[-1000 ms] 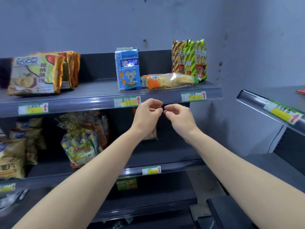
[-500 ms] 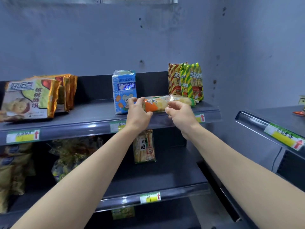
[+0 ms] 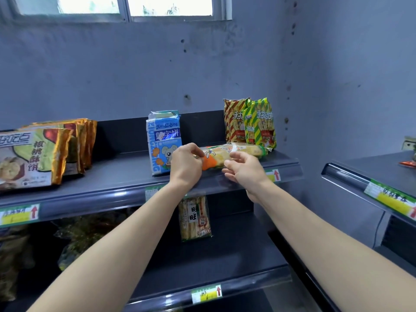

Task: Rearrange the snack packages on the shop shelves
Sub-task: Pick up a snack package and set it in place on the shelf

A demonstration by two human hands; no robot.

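A long clear snack package [image 3: 245, 150] with an orange end lies on its side on the top shelf [image 3: 112, 176], to the right of an upright blue biscuit box [image 3: 162, 136]. My left hand [image 3: 186, 164] pinches the package's left, orange end with curled fingers. My right hand [image 3: 244, 171] is at the package's middle, thumb on top and fingers loosely spread in front of it. Behind the package stand red and green striped stick-snack bags [image 3: 258, 124].
Gold-edged cookie bags [image 3: 45, 154] stand in a row at the shelf's left. On the shelf below stands a rice-cracker pack [image 3: 194, 219], with dim bags [image 3: 85, 233] to its left. A second shelf unit [image 3: 371, 176] juts in at the right.
Both hands rose from in front of the shelf edge to the long package. The right hand's grip on it has since loosened. The camera tilted upward.
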